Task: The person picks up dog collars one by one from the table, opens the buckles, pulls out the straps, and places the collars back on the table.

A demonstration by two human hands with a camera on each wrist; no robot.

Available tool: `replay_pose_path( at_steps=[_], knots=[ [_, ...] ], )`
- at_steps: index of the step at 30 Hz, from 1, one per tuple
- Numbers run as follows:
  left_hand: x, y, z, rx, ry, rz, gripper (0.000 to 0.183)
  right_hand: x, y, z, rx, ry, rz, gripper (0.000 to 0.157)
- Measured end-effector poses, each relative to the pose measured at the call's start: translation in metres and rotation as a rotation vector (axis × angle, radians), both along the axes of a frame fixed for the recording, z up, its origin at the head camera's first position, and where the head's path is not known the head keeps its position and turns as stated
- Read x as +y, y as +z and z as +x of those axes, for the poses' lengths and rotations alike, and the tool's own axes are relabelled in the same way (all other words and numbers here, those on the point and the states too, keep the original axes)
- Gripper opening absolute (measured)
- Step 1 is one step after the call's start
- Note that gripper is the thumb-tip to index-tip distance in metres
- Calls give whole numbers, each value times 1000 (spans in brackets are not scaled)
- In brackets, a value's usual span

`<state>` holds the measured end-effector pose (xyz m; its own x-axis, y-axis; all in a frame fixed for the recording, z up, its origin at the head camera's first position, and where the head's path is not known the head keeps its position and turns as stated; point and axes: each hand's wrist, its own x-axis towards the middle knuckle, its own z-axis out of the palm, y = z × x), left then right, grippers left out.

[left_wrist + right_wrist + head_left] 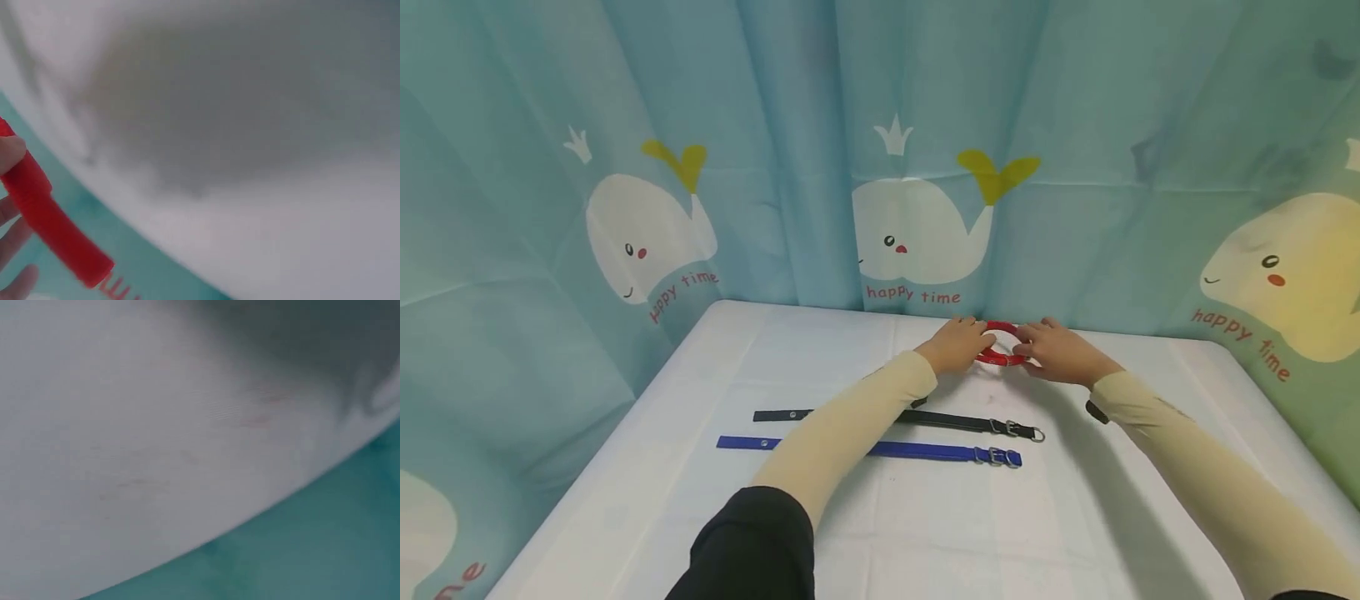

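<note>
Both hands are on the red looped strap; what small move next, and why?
I'd probably ease the red looped strap open: the left hand and right hand hold it curled in a ring, while the black flat strap and blue flat strap lie straight on the white tabletop.

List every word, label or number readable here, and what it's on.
"happy time": curtain, under left whale
"happy time": curtain, under middle whale
"happy time": curtain, under right whale
"e": curtain, lower left; preceding letters cut off
Red lettering, left wrist view: unreadable, cut off
Red strap, black strap, blue strap: none readable
</note>
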<state>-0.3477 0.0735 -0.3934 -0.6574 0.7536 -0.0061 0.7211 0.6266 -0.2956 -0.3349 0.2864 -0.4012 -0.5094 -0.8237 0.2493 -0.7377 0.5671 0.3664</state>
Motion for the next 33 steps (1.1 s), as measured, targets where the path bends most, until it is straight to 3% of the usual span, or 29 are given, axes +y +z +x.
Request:
replay_pose_path(
  at_steps=[6,12,15,20,24,27,33],
  knots=[
    [-28,27,16,62,-89,65,33,-16,26,22,15,21,-98,23],
    [-47,47,41,126,-120,130,34,-35,51,52,85,56,-144,26],
    [-56,55,55,201,-130,152,33,-45,60,64,107,80,-175,26],
    [-70,63,75,390,-164,212,28,-57,72,82,123,84,-213,26],
    [-80,67,88,486,-179,313,25,-65,84,95,117,86,-255,27],
    [-87,70,96,475,-175,397,25,-70,92,106,110,105,-296,29],
    [-97,80,116,356,-159,477,26,-79,105,126,149,153,-358,29]
  ],
)
